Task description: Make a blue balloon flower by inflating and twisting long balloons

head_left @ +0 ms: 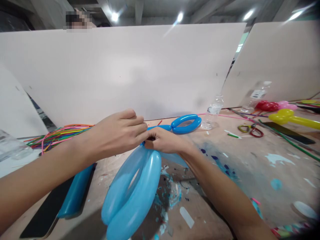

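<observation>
Light blue modelling balloon loops (136,196) hang toward me from a dark twisted joint, held at the middle of the view. My left hand (122,128) is closed at that joint, its fingers curled and the fingertips hidden. My right hand (165,140) pinches the same spot from the other side, thumb and forefinger together. Beyond the hands, a darker blue balloon (186,124) forms a small loop and a thin stem that runs back to the fingers. Another pale blue balloon part (175,159) shows under my right wrist.
A bundle of uninflated balloons (67,130) and a blue pump-like cylinder (77,190) lie left, beside a black flat object (47,210). Scissors (251,130), bottles (213,111) and a yellow balloon (295,119) are right. White boards (140,73) rise behind; a person is partly visible above.
</observation>
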